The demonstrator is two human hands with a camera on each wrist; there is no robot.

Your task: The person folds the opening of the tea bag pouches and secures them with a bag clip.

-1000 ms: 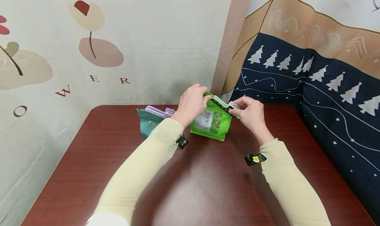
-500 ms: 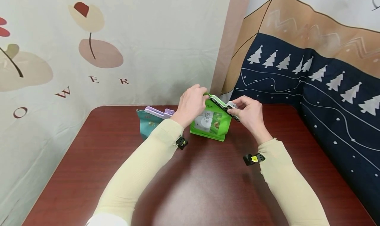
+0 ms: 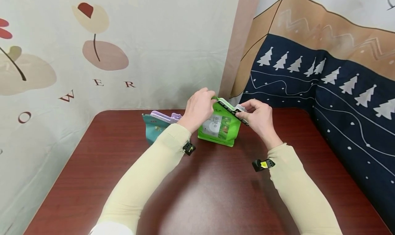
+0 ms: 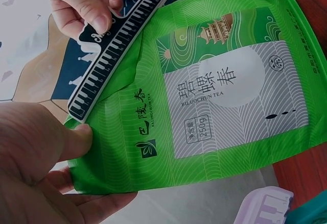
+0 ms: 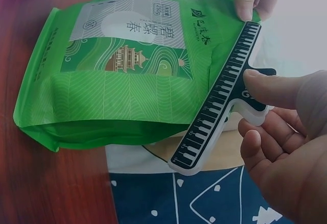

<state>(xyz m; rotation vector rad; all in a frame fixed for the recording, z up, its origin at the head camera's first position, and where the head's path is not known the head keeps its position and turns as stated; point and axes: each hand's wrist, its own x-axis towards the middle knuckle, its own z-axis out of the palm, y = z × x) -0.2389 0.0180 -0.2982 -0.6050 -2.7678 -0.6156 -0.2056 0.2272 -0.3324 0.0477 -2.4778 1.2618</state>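
A green tea bag (image 3: 220, 125) with a grey label stands on the table. My left hand (image 3: 199, 106) pinches its top left corner; in the left wrist view the thumb lies on the front and fingers are behind. A black and white clip with a piano-key pattern (image 5: 217, 99) lies slantwise along the top edge of the bag. My right hand (image 3: 260, 118) pinches the handle of this clip between thumb and fingers, as the right wrist view shows. The near end of the clip comes close to the left thumb.
A teal bag (image 3: 152, 128) with a purple clip (image 3: 165, 116) across its top stands left of the green bag, partly hidden by the left forearm. The brown table (image 3: 216, 190) meets a pale wall cloth (image 3: 154, 57) and a dark blue printed cloth (image 3: 345, 101).
My right hand and the clip have shifted very slightly left. The left hand and the green bag stay nearly in place.
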